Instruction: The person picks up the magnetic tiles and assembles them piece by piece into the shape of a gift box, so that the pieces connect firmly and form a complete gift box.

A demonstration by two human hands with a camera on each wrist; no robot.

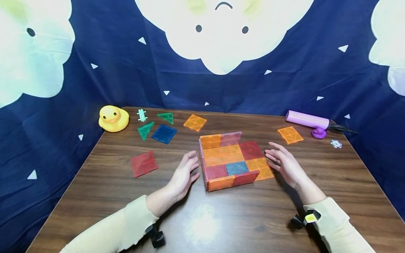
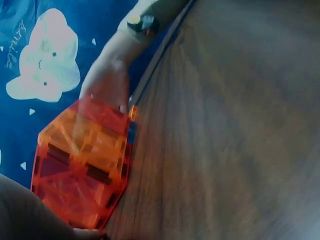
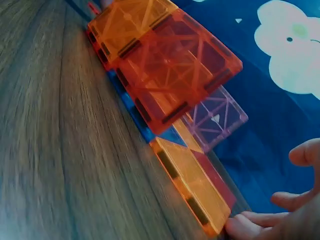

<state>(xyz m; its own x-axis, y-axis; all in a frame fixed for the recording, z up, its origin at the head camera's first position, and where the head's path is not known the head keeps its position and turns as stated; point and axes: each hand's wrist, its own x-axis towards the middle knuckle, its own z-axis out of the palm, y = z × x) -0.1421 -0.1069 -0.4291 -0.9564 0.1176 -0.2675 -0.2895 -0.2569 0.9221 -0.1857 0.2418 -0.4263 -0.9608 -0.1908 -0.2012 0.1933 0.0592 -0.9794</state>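
A low box shape of magnetic tiles [image 1: 223, 151] sits mid-table, its base made of orange, red and blue squares lying flat. Tiles stand upright along its left, back and front sides; at the right, a red tile [image 1: 251, 150] and an orange tile [image 1: 264, 168] lie flat. My left hand [image 1: 181, 177] is beside the left wall, fingers loosely bent and holding nothing. Relaxed and holding nothing, my right hand [image 1: 286, 165] is by the right edge of the base. In the right wrist view, its fingertips [image 3: 242, 226] are right at the orange tile's corner.
Loose tiles lie around: a red square [image 1: 144, 164], a blue square [image 1: 164, 134], green triangles [image 1: 146, 130] and orange squares [image 1: 195, 122]. A yellow rubber duck [image 1: 114, 118] stands back left. A purple cylinder [image 1: 307, 119] and a poker chip [image 1: 336, 143] are back right.
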